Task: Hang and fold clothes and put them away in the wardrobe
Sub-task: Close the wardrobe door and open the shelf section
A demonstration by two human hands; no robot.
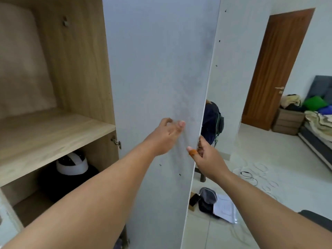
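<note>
The wardrobe (75, 72) stands open on the left, with a bare wooden shelf (45, 133) at mid height. Its white door (158, 69) swings out in the middle of the view. My left hand (167, 135) reaches to the door's inner face with relaxed fingers and holds nothing. My right hand (206, 157) grips the door's free edge, the thumb on the near face and the fingers hidden behind it. Clothes (291, 101) are piled far right, beside the bed (319, 126).
Below the shelf sits a white and black helmet (71, 164). On the tiled floor behind the door lie a dark bag (206, 200), papers (224, 205) and cables (251, 175). A dark garment (212, 119) hangs behind the door. A brown room door (276, 65) is shut at the back.
</note>
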